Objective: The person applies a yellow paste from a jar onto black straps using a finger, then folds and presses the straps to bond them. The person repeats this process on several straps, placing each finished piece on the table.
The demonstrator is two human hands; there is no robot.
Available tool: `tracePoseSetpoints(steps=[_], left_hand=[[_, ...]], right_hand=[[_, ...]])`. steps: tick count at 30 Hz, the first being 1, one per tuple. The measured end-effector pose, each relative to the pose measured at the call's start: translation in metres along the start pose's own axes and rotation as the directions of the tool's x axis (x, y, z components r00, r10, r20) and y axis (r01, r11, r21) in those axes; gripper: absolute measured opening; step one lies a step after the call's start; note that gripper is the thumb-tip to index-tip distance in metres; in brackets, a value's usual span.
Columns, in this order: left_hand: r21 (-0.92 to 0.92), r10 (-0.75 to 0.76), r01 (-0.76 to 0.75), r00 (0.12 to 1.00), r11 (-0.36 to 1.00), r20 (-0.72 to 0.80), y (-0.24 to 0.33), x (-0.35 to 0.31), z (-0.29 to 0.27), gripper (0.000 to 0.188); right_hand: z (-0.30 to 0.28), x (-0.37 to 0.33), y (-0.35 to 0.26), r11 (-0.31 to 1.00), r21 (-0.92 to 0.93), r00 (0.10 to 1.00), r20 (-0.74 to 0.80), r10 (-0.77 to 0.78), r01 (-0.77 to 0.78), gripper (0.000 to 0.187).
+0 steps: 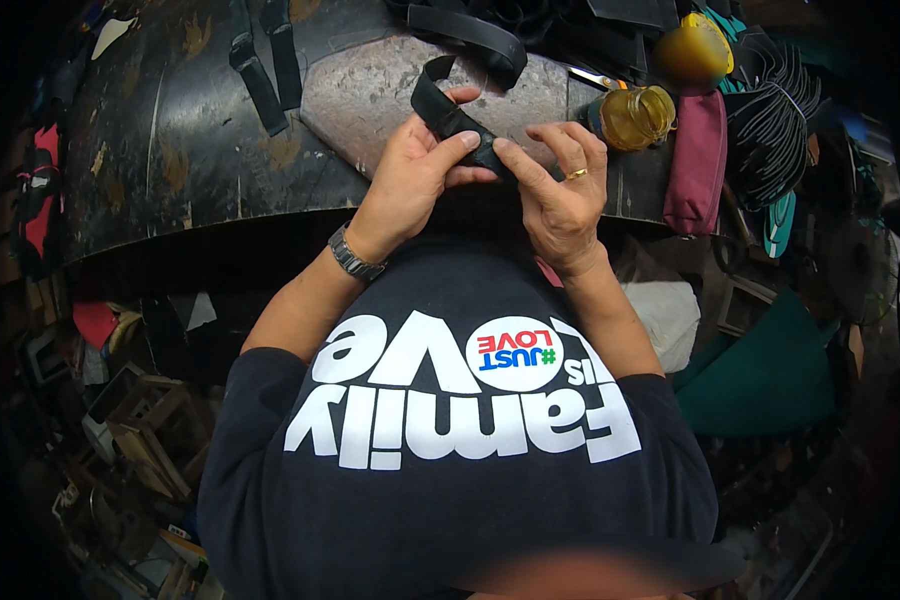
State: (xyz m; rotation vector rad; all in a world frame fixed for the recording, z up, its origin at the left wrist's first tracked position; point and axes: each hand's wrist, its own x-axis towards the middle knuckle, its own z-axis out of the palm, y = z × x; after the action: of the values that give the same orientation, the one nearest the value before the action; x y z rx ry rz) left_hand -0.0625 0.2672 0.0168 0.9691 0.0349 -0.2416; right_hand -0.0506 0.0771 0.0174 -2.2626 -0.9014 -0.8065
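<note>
A black strap (438, 108), apparently leather, is held up over the near edge of the bench, its far end curling upward. My left hand (417, 165) grips it, the thumb pressed on top and the fingers beneath. My right hand (562, 188) pinches the same strap near its lower end with thumb and index finger, its other fingers bent. A worn stone slab (360, 100) lies on the bench just beyond both hands. To the right of it stands a glass jar (638, 118) with yellowish contents.
More black straps (260, 90) lie at the far left of the dark bench (150, 150). Another looped strap (475, 35) rests beyond my hands. On the right are a maroon pouch (695, 165), a yellow container (692, 55) and a tied bundle of black strips (775, 110).
</note>
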Motion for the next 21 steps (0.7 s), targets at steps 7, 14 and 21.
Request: tracePoseSetpoints(steps=[7, 14, 21], left_hand=[[0.038, 0.004, -0.003, 1.0, 0.999, -0.027, 0.0, 0.001, 0.001, 0.047], [0.145, 0.048, -0.048, 0.999, 0.988, -0.002, -0.002, 0.0, 0.003, 0.047], [0.165, 0.045, -0.054, 0.997, 0.985, 0.059, 0.001, -0.001, 0.007, 0.046]], right_hand=[[-0.019, 0.009, -0.004, 0.904, 0.406, 0.991, 0.086, 0.106, -0.132, 0.039], [-0.026, 0.014, 0.005, 0.804, 0.451, 0.907, 0.033, 0.419, -0.388, 0.02], [-0.08, 0.028, 0.062, 0.925, 0.066, 0.92, -0.103, 0.379, -0.373, 0.025]])
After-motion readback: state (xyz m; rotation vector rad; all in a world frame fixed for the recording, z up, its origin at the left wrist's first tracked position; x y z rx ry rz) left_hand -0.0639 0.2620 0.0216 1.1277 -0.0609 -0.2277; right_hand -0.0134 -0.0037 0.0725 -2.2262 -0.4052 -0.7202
